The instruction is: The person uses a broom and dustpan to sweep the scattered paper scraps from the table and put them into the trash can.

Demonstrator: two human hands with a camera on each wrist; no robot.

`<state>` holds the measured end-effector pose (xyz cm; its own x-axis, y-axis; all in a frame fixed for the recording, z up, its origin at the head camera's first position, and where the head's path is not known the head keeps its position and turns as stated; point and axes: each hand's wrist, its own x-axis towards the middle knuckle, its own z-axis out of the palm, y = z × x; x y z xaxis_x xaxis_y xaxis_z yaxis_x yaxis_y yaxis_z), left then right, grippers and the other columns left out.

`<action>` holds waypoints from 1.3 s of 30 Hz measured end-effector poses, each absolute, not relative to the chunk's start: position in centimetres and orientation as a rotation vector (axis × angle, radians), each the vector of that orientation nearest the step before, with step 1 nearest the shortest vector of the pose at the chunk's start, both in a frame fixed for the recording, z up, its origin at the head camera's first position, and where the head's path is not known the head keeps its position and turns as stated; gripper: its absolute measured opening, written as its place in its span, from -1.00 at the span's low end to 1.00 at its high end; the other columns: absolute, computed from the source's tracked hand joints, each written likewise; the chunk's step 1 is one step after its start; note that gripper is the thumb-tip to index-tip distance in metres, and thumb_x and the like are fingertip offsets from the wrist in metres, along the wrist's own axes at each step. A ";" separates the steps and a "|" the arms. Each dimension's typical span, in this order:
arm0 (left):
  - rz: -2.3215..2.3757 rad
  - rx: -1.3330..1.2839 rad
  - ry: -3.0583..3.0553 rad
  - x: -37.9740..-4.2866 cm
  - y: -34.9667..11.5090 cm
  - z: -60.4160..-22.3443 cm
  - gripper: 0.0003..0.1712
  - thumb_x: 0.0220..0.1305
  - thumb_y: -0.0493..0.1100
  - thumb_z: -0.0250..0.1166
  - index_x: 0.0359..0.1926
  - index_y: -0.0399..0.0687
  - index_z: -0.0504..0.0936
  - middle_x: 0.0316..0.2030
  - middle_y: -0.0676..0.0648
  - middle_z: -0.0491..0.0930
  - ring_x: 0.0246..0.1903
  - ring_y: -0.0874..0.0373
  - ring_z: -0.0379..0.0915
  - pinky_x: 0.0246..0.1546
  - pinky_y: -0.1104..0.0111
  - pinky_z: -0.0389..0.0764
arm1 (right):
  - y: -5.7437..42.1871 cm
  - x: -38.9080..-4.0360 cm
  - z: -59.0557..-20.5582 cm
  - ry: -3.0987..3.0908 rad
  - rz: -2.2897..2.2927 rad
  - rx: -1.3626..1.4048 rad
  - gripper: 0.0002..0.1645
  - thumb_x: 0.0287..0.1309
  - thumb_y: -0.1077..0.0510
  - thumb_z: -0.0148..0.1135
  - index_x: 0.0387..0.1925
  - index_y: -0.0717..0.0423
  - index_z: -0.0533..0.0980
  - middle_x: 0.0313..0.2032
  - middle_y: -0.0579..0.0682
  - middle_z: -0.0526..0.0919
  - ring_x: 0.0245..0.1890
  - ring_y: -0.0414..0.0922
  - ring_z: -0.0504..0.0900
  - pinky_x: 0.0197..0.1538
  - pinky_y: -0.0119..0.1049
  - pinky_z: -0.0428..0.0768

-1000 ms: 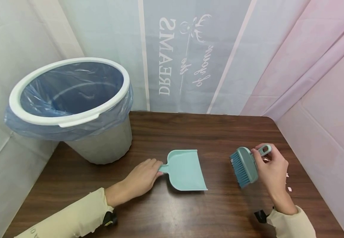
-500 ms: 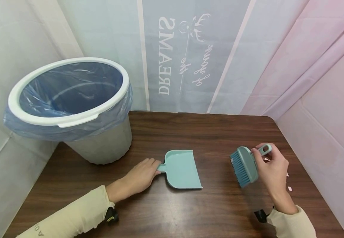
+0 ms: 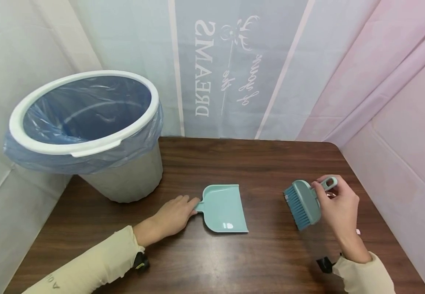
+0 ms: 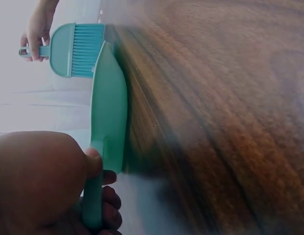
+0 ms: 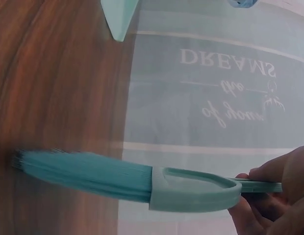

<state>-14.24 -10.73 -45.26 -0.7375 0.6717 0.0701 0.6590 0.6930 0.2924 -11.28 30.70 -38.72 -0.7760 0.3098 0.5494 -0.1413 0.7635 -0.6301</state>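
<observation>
In the head view my left hand (image 3: pixel 172 216) grips the short handle of a mint-green dustpan (image 3: pixel 223 208), whose wide lip faces right. The left wrist view shows the thumb over that handle and the fingers curled beneath it. On the right, my right hand (image 3: pixel 339 208) holds a small hand brush (image 3: pixel 306 200) by its looped handle, blue-green bristles pointing left and down. In the right wrist view the bristles (image 5: pixel 83 174) reach down to the wood. Small white scraps (image 3: pixel 358 231) lie beside the right wrist; others are mostly hidden behind that hand.
A grey bin (image 3: pixel 131 179) with a white rim and blue bag stands at the back left of the brown wooden table (image 3: pixel 256 163). Printed curtains (image 3: pixel 231 81) hang behind the table, and pale fabric (image 3: pixel 410 147) borders its right side.
The dustpan has shifted slightly left with my left hand and now shows a bright reflection. My right hand and brush have barely moved, and fewer scraps show beside the hand.
</observation>
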 end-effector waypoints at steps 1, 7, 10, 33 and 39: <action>0.464 1.113 2.850 -14.3 -10.7 -45.3 -0.85 0.53 -0.15 0.16 -0.06 -0.13 0.44 -0.43 -0.02 0.37 -0.44 0.11 0.30 -0.43 0.24 0.47 | 30.9 -11.3 -38.5 -2.292 0.890 -0.128 -0.84 0.17 0.32 0.44 -0.22 0.26 0.62 -0.40 -0.41 0.57 -0.40 -0.58 0.53 -0.33 -0.74 0.43; 0.434 1.056 2.837 -14.3 -10.2 -45.1 -0.86 0.54 -0.14 0.14 -0.08 -0.13 0.41 -0.45 -0.05 0.36 -0.45 0.09 0.29 -0.42 0.22 0.47 | 32.9 -11.7 -36.7 -2.248 0.923 -0.149 -0.83 0.20 0.31 0.43 -0.21 0.30 0.62 -0.40 -0.46 0.56 -0.43 -0.57 0.54 -0.31 -0.75 0.44; 0.428 1.041 2.833 -14.3 -10.2 -45.1 -0.85 0.55 -0.14 0.13 -0.07 -0.13 0.41 -0.45 -0.05 0.35 -0.44 0.09 0.29 -0.41 0.21 0.47 | 34.2 -12.1 -35.7 -2.235 0.949 -0.097 -0.85 0.18 0.37 0.42 -0.21 0.36 0.63 -0.39 -0.49 0.60 -0.42 -0.55 0.57 -0.27 -0.74 0.46; 0.415 0.965 2.832 -14.1 -10.1 -44.5 -0.86 0.52 -0.15 0.18 -0.06 -0.10 0.43 -0.44 -0.06 0.39 -0.43 0.06 0.32 -0.39 0.19 0.50 | 42.4 -12.8 -39.0 -2.251 0.599 -0.020 -0.87 0.09 0.48 0.42 -0.28 0.36 0.68 -0.33 -0.99 0.36 -0.45 -0.84 0.29 -0.29 -0.83 0.22; 0.391 0.972 2.839 -14.1 -10.1 -44.7 -0.85 0.52 -0.13 0.17 -0.05 -0.09 0.43 -0.43 -0.06 0.39 -0.42 0.06 0.34 -0.37 0.19 0.52 | 42.6 -12.2 -39.9 -2.277 0.598 -0.126 -0.91 0.16 0.41 0.39 -0.26 0.33 0.68 -0.35 -0.98 0.31 -0.39 -0.85 0.32 -0.26 -0.82 0.22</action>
<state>-14.11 -10.09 -44.69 -0.7875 0.6158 -0.0254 0.5861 0.7609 0.2786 -12.24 42.60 -39.90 -0.7029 0.2672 0.6592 -0.0910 0.8854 -0.4559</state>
